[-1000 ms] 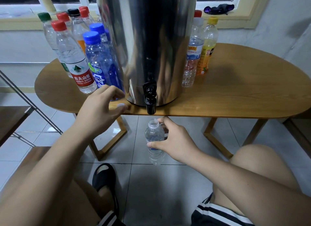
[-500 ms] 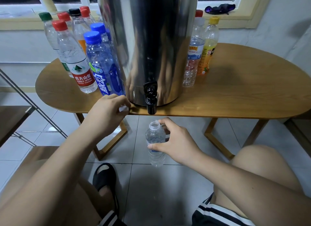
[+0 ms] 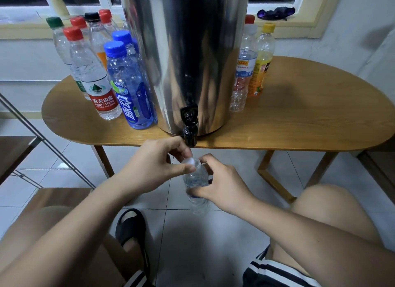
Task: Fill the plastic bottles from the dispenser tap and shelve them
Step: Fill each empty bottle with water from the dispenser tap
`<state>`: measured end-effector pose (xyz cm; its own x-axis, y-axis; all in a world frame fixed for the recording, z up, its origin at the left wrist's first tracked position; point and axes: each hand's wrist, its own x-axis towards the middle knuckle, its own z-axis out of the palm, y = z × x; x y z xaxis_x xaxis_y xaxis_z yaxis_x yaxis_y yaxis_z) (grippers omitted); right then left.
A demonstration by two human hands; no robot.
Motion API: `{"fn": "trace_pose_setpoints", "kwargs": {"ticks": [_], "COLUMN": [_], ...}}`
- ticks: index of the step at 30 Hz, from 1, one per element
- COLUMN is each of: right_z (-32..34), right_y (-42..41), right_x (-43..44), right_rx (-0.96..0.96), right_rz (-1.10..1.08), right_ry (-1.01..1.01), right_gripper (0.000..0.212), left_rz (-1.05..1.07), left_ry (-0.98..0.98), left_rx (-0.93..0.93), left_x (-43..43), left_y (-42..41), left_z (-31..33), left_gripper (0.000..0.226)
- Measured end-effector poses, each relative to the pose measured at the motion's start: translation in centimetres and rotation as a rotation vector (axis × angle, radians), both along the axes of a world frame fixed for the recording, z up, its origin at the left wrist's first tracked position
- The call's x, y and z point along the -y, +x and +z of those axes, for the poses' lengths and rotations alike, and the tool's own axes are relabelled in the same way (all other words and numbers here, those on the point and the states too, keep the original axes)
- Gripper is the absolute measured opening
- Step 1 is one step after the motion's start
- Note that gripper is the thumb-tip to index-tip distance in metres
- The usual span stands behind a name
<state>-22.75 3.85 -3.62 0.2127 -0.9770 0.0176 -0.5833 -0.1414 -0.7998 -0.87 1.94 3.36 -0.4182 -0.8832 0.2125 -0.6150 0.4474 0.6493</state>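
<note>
A tall steel dispenser (image 3: 188, 57) stands on the wooden table (image 3: 299, 120), its black tap (image 3: 189, 128) hanging over the front edge. Just below the tap, a small clear plastic bottle (image 3: 195, 188) holding water is upright in the air. My right hand (image 3: 222, 184) grips its body. My left hand (image 3: 156, 164) pinches a white cap (image 3: 189, 161) on the bottle's mouth with thumb and fingers.
Several capped bottles (image 3: 100, 77) stand left of the dispenser, with two blue ones (image 3: 130, 87) nearest. Two more bottles (image 3: 252, 66) stand on its right. A metal-framed shelf (image 3: 15, 149) is at the left. My knees and a black sandal (image 3: 130, 229) are below, on a tiled floor.
My left hand left the table edge and came down onto the bottle's mouth with the white cap. The bottle in my right hand stayed under the tap.
</note>
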Motion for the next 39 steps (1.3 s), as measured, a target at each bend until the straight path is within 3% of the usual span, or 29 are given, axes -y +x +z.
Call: {"fn": "trace_pose_setpoints", "kwargs": {"ticks": [13, 18, 22, 31, 34, 37, 39], "right_z": [-0.4, -0.2, 0.0, -0.4, -0.4, -0.1, 0.2], "right_y": [0.5, 0.4, 0.3, 0.6, 0.4, 0.1, 0.0], "right_x": [-0.4, -0.4, -0.5, -0.2, -0.1, -0.1, -0.1], "right_rx": [-0.061, -0.072, -0.085, -0.081, -0.077, -0.080, -0.087], "right_rz": [0.053, 0.054, 0.067, 0.062, 0.058, 0.045, 0.037], "right_ry": [-0.015, -0.020, -0.017, -0.028, -0.028, -0.020, -0.014], "right_gripper": [0.063, 0.067, 0.066, 0.061, 0.062, 0.063, 0.065], "left_rz": [-0.005, -0.033, -0.104, 0.028, 0.015, -0.054, -0.078], "left_ry": [-0.129, 0.052, 0.125, -0.190, -0.204, -0.157, -0.131], "left_rx": [0.083, 0.027, 0.070, 0.257, 0.243, 0.239, 0.250], "left_x": [0.3, 0.5, 0.3, 0.4, 0.3, 0.3, 0.4], "left_y": [-0.4, 0.0, 0.2, -0.2, -0.6, -0.9, -1.0], "left_z": [-0.7, -0.4, -0.3, -1.4, -1.3, -0.8, -0.7], "left_gripper": [0.036, 0.021, 0.025, 0.051, 0.043, 0.016, 0.021]}}
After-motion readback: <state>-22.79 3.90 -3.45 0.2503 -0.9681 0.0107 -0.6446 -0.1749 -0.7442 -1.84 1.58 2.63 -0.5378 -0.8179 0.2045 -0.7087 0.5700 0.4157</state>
